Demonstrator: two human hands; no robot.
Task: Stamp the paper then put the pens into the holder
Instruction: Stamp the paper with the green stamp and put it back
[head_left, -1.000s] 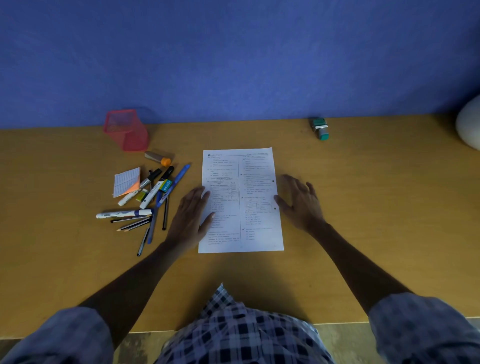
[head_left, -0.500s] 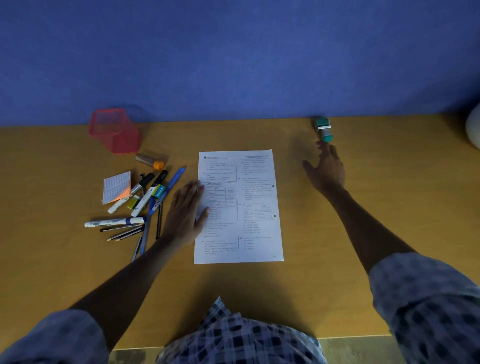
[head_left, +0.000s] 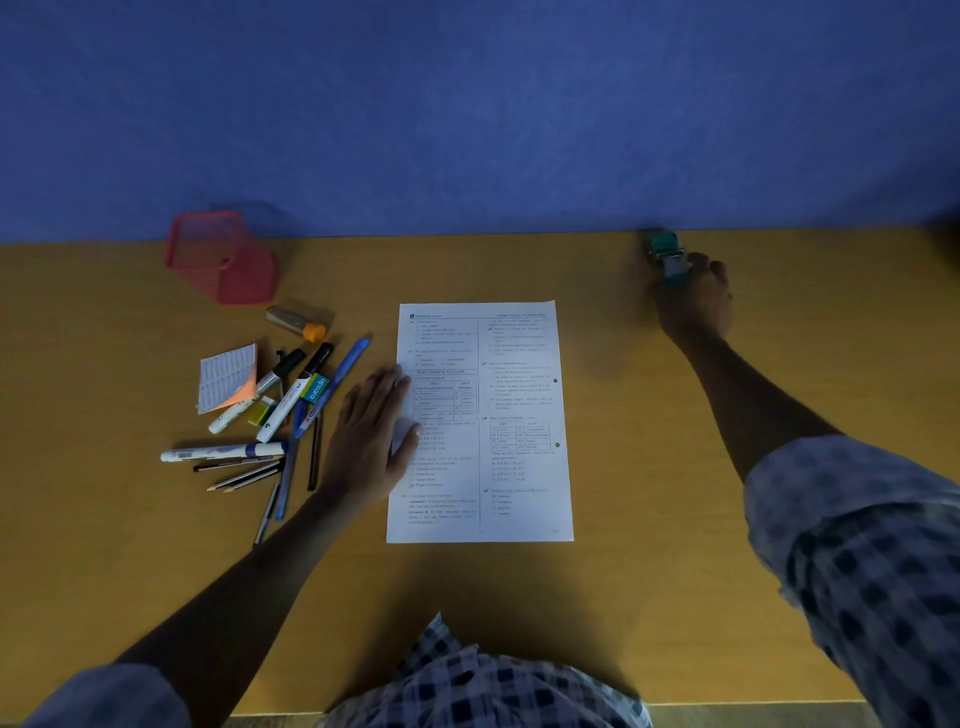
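A printed white paper (head_left: 498, 415) lies in the middle of the wooden table (head_left: 649, 571). My left hand (head_left: 371, 441) rests flat on the paper's left edge, fingers straight. Far back on the right lies a green stamp (head_left: 666, 252), blurred, and my right hand (head_left: 696, 299) has its fingers curled round the stamp's near end. Left of the paper is a loose heap of pens, markers and pencils (head_left: 283, 415). The pink mesh pen holder (head_left: 221, 257) stands at the back left by the wall.
A folded slip with an orange note (head_left: 227, 376) and a small tube with an orange cap (head_left: 296, 322) lie beside the pens. A blue wall (head_left: 467, 130) closes off the table's far edge. My checked shirt fills the near edge.
My right hand left the paper's right edge, reached to the back right and closed on the stamp. My left hand stayed flat on the paper.
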